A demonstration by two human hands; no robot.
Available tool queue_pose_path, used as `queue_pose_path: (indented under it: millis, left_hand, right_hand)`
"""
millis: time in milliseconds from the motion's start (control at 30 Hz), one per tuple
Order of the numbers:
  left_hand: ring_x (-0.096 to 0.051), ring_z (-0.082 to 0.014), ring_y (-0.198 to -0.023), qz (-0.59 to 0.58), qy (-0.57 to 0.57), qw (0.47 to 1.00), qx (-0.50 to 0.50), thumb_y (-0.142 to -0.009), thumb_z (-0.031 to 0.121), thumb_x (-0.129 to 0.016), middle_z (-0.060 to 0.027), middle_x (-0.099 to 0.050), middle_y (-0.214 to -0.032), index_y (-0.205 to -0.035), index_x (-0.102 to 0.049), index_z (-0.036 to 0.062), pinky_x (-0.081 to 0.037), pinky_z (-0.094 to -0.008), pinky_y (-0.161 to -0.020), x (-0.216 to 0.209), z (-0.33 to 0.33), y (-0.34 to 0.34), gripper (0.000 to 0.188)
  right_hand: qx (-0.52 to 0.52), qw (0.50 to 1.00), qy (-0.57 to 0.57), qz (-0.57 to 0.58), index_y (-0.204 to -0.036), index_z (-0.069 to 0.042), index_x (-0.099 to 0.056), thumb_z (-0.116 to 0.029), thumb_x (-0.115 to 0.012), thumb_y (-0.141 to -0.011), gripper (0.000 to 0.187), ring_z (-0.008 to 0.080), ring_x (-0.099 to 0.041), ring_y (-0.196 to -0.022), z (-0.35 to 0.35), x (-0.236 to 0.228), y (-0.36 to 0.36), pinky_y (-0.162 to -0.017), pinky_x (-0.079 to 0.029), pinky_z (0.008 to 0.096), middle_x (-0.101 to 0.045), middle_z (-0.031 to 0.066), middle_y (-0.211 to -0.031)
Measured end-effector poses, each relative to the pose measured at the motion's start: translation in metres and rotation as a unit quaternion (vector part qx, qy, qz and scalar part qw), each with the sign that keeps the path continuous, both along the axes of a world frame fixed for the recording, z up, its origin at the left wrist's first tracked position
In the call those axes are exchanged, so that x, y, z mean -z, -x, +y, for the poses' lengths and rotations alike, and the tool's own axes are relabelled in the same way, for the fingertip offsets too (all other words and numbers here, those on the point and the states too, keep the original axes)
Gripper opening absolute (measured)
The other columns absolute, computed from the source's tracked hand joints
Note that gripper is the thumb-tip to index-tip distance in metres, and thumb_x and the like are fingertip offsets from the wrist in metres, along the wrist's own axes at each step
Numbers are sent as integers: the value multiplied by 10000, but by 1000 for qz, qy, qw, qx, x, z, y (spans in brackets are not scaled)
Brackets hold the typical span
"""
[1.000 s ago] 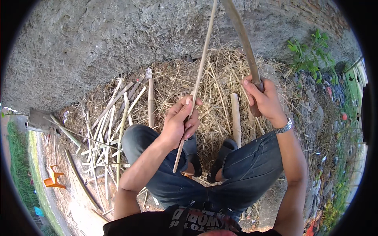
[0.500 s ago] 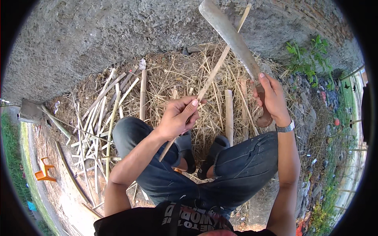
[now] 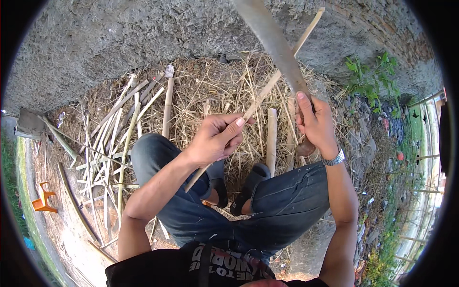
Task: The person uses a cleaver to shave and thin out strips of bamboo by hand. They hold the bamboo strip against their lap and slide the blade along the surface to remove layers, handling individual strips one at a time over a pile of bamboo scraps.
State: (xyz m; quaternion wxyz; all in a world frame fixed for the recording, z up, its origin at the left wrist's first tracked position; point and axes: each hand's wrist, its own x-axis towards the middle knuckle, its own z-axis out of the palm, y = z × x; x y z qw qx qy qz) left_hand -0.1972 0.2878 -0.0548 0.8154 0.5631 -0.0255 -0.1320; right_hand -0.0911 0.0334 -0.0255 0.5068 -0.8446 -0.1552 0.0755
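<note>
My left hand is closed around a thin, pale bamboo strip, thumb along its upper face. The strip slants from near my left knee up to the far right. In my right hand is a machete, gripped by its handle, whose curved end shows below my fist. The long, worn metal blade points up and away to the left, and it crosses the strip above my hands. Whether blade and strip touch I cannot tell. The blade's tip runs out of the top of the picture.
Split bamboo strips lie in a heap on my left. Bamboo pieces stand out among the straw and shavings before my feet. A rough grey wall rises beyond. A green plant grows at right; an orange chair is far left.
The machete has come lower and nearer the strip's middle, its handle tilting further down. The strip's far end has swung a little to the right. My left hand keeps its grip.
</note>
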Motion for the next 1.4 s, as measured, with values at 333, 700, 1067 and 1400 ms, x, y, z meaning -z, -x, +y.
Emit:
queue_pose_path:
  millis: [333, 700, 1067, 1400]
  left_hand:
    - [-381, -42, -465, -9, -8, 1000, 9, -1110, 272, -489, 24, -433, -651, -1304, -606, -40, -291, -209, -407, 3, -7, 1, 387]
    - [-421, -64, -492, 47, 93, 994, 39, -1118, 364, -432, -32, -555, -752, -1421, -502, -9, -352, -217, -441, -3, -7, 0, 486]
    - [-383, -67, -459, 13, 68, 997, 46, -1134, 241, -375, -68, -608, -837, -1419, -500, 2, -336, -198, -438, -4, -11, -3, 392]
    - [-419, -59, -606, 77, 171, 982, -34, -1053, 261, -594, 11, -525, -836, -1208, -638, 51, -335, -207, -518, 8, -17, -16, 265]
  right_hand:
    - [-42, 999, 6, -10, -862, -7, -688, -428, -575, -1059, 478, 94, -525, -485, 11, 4, 11, -464, -408, 283, -565, 4, -571]
    - [-164, 983, -38, 74, -849, -31, -601, -445, -548, -1071, 472, 52, -458, -430, 24, 6, 28, -417, -358, 232, -538, -7, -594]
    - [-16, 979, -119, 165, -813, -25, -607, -457, -574, -1055, 496, 64, -475, -427, 17, -2, 18, -407, -362, 231, -538, -2, -573]
    - [-141, 983, -68, 95, -789, -16, -603, -410, -561, -1072, 488, 39, -474, -432, 32, 1, 34, -437, -363, 224, -549, -14, -568]
